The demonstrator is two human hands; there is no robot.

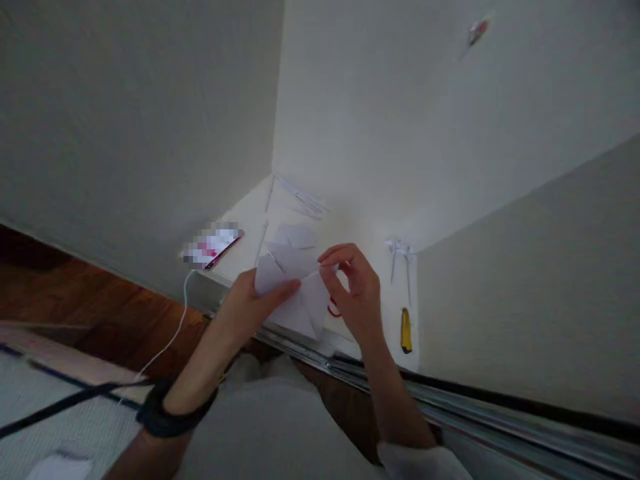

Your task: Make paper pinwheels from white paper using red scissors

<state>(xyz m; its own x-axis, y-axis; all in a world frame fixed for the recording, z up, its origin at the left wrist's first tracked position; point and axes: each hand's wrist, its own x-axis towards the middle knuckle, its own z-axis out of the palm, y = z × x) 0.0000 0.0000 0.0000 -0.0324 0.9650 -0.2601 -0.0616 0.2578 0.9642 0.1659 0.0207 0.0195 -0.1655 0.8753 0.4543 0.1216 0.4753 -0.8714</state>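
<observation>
A folded white paper piece (293,313) with pointed flaps is held over the white ledge. My left hand (250,303) grips its left side, thumb lying across the top. At its right edge my right hand (353,287) pinches a corner of the same paper between thumb and fingers. Just beyond it on the ledge lie more white paper pieces (296,235). A red curved handle (334,308), perhaps of scissors, shows partly behind my right hand; the rest is hidden.
On the ledge (345,230), thin white strips (303,200) lie at the back. A phone (215,247) with a white cable (183,310) rests left. A yellow utility knife (406,331) and white stick-like pieces (401,257) are right. Walls enclose the ledge; a metal track (320,360) runs in front.
</observation>
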